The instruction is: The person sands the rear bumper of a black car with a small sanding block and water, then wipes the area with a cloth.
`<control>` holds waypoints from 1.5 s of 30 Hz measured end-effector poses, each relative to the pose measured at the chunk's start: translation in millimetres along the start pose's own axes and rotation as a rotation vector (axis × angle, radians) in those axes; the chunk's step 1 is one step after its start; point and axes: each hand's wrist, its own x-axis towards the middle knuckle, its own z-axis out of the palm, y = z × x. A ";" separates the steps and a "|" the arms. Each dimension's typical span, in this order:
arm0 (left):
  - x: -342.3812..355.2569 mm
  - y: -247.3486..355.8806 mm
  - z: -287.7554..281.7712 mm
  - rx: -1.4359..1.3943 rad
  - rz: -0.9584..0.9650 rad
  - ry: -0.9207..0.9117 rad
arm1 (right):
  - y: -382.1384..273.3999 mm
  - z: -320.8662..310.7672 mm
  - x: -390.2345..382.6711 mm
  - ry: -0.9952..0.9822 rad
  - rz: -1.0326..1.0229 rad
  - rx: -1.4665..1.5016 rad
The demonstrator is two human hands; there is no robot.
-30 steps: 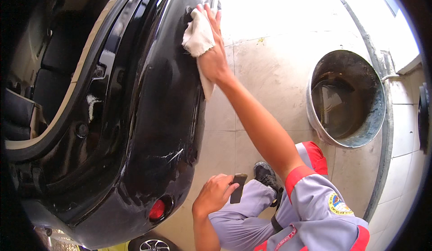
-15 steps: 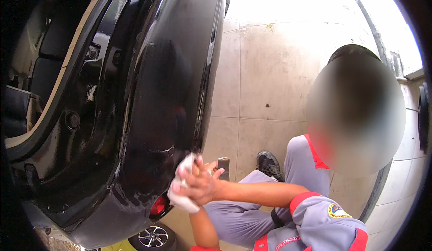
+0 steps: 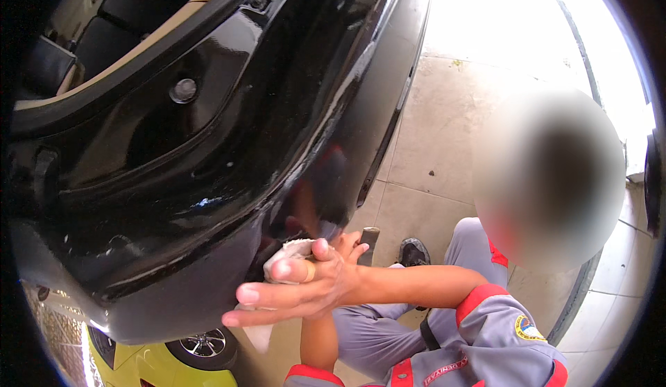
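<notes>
My right hand (image 3: 309,290) is low on the black car's rear bumper (image 3: 354,144), at its near corner, with long fingers stretched leftward over a white cloth (image 3: 291,252). The cloth is bunched between hand and bodywork, and part of it dangles below the fingers. Just behind, my left hand (image 3: 350,243), partly covered by the right one, is closed on a dark, flat block (image 3: 370,240) held upright beside the bumper. Both forearms come from the grey, red-trimmed uniform at the lower right.
The car's opening (image 3: 118,12) shows dark seats at upper left. A yellow car (image 3: 135,359) with a black wheel is at bottom left. Tiled floor (image 3: 430,144) runs right of the bumper to a white tiled wall (image 3: 610,311). A large blurred oval hides something at the right.
My right hand has swept from the bumper's far end down to the near corner with the cloth, alongside my left hand, which has risen slightly. The view has shifted, tilting the car.
</notes>
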 end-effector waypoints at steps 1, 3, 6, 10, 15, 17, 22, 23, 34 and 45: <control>12.4 6.6 22.0 0.043 0.151 0.078 | 11.8 -7.1 -5.7 -0.048 -0.072 -0.059; 5.9 -11.2 14.8 0.305 0.329 0.204 | 22.4 -7.3 12.5 -0.034 0.075 -0.128; 31.7 5.2 8.6 0.003 0.207 -0.015 | 66.9 -19.1 54.4 -0.030 0.230 -0.024; 28.2 16.7 -19.0 -0.106 0.078 -0.128 | 18.9 -16.9 70.4 -0.024 0.187 0.059; 22.3 26.3 -3.1 -0.128 0.049 -0.193 | -9.6 -10.3 51.4 -0.049 -0.084 -0.058; 25.2 26.2 1.5 -0.077 -0.013 -0.315 | 36.3 -12.4 40.0 -0.012 -0.023 -0.061; -2.8 33.2 -17.6 -0.291 0.016 -0.121 | 30.4 -14.7 66.0 -0.105 0.003 0.146; -8.0 26.1 -10.9 -0.268 -0.028 -0.117 | 22.7 -14.1 66.0 -0.134 -0.028 0.174; -118.1 28.4 -42.8 -0.120 -0.425 -0.134 | 90.7 -28.0 40.5 -0.077 -0.211 0.177; -104.6 7.5 -22.1 -0.129 -0.284 0.051 | 6.9 15.1 -128.8 0.026 -0.371 0.140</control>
